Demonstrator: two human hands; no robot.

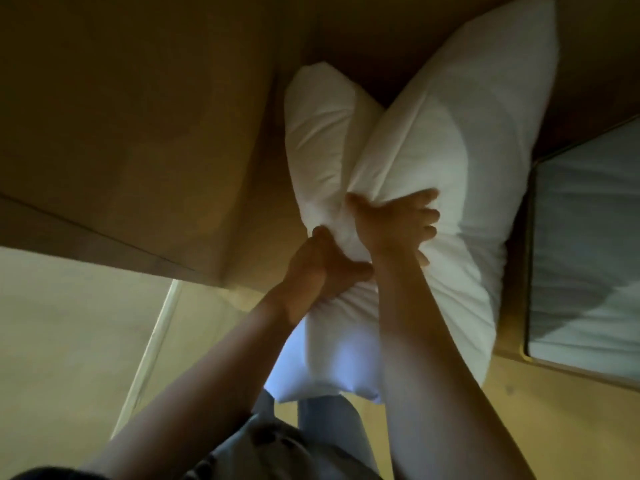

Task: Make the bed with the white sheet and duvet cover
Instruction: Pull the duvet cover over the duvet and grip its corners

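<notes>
Both arms raised. Our left hand (pixel 323 268) has its fingers clamped on the bunched lower end of the smaller pillow (pixel 317 133). Our right hand (pixel 398 226), just above it, has its fingers curled tight into the large pillow (pixel 467 161), and the two pillows touch along their sides. The bed (pixel 588 244) lies at the right edge under pale bedding, apart from the pillows; too blurred for us to tell sheet from duvet cover.

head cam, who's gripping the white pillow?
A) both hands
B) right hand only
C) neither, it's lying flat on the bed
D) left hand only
A: the left hand and right hand both curl their fingers into the white pillow, bunching its fabric.
</notes>
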